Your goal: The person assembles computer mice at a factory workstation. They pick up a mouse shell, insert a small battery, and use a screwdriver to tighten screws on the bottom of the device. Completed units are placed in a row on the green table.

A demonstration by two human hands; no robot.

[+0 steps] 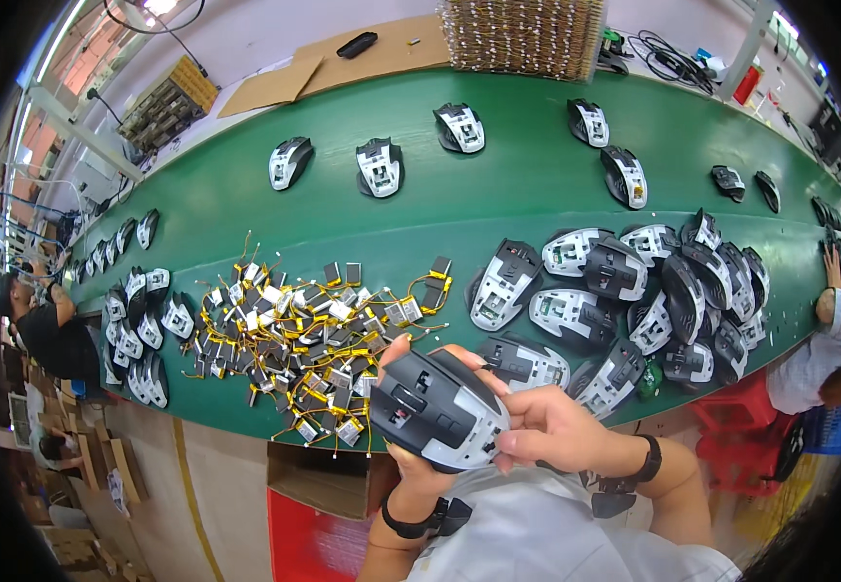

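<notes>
Close to my body, just above the table's near edge, I hold a black and silver-grey computer mouse. My left hand is wrapped round it from below, with fingertips showing along its far side. The thumb and fingers of my right hand are closed at the grey end of the mouse, pressed against its edge. Whether a small part sits between those fingers is hidden. A heap of small battery packs with yellow-taped wires lies to the left. Several partly assembled mice are piled to the right.
Further mice stand spread over the green table. A corrugated divider stack and flat cardboard lie at the back. Below the near edge is a cardboard box. Red stools and co-workers are at the sides.
</notes>
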